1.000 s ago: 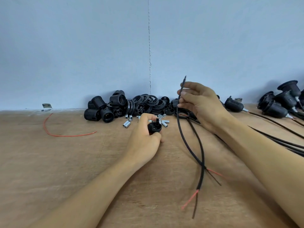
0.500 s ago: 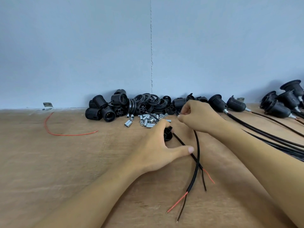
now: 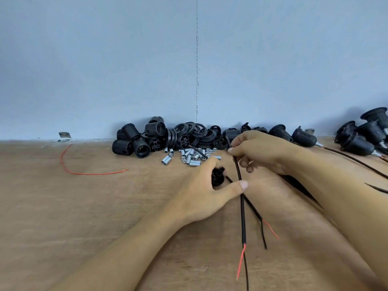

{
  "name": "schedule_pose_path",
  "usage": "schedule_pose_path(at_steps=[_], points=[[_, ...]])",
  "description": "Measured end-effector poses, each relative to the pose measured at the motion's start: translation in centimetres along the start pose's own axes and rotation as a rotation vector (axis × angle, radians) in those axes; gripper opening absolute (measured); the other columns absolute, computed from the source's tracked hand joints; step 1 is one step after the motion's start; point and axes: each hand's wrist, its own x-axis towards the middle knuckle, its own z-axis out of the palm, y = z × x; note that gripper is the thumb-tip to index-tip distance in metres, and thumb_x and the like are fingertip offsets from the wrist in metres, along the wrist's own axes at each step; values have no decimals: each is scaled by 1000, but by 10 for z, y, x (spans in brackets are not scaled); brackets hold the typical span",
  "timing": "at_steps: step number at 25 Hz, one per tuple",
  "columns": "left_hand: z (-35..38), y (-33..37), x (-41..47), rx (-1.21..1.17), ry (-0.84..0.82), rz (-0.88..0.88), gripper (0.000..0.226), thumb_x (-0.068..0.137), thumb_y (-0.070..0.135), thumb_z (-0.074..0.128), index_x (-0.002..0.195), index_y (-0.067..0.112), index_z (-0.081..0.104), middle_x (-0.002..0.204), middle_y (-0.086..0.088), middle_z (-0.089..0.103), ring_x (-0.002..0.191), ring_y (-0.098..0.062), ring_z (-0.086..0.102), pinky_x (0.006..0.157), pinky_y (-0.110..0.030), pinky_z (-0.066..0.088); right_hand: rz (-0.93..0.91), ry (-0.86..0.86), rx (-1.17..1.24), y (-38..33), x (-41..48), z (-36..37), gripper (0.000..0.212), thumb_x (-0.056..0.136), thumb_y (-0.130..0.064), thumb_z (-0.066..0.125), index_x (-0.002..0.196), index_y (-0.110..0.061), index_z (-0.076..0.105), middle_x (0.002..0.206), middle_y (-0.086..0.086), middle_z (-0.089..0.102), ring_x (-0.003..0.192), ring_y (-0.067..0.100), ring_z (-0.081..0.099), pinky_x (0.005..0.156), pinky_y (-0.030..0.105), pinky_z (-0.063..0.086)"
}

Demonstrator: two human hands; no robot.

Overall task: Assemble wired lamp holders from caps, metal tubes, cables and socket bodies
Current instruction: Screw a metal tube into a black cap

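Note:
My left hand (image 3: 201, 185) holds a small black cap (image 3: 217, 177) against the wooden table, thumb stretched out to the right. A second black cable (image 3: 255, 211) runs through that cap, its far end lying over the metal tubes. My right hand (image 3: 258, 151) pinches a black cable (image 3: 242, 208) near its upper end; the cable hangs down toward me and splits into a red and a black wire. Loose metal tubes (image 3: 189, 156) lie just behind my left hand. Black socket bodies (image 3: 134, 141) and rings (image 3: 195, 133) are heaped along the wall.
Finished wired lamp holders (image 3: 302, 136) lie at the right with cables trailing over the table (image 3: 73, 217). More black holders (image 3: 361, 133) are stacked at the far right. A loose red wire (image 3: 84, 172) lies at the left. A metal bracket (image 3: 64, 135) sits by the wall.
My right hand came down from holding the cable upright to the table level behind my left hand. My left hand slid right with the cap, thumb now extended.

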Motion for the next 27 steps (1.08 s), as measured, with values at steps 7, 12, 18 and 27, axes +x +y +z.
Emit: schedule_pose_path(at_steps=[7,12,18,27], points=[[-3,3,1,-92,-6,31,34,80,52,74,82,19,62,74,3,65,68,-10,58,69,-33,48,-33,117,640,11,10,8,14,100,-5,57,89,-9,49,75,12,58,45,13,54,46,28,52],[-7,-8,11,-295,225,-87,25,94,30,67,72,21,59,58,7,53,57,-11,46,61,-30,36,-374,204,213,21,4,19,26,94,-3,61,114,-19,63,102,6,69,66,14,69,68,28,59],[-4,-7,11,-179,241,7,12,89,53,56,78,48,56,73,25,61,68,5,54,62,-11,38,-784,301,-395,23,-3,33,40,89,-11,64,126,-26,65,107,-11,62,82,6,61,73,22,47],[-5,-5,7,-220,199,85,14,80,36,57,93,37,55,82,24,60,76,9,54,68,-6,39,-848,439,-174,36,7,33,30,105,-26,50,133,-28,61,110,-5,67,88,10,68,81,31,55]])
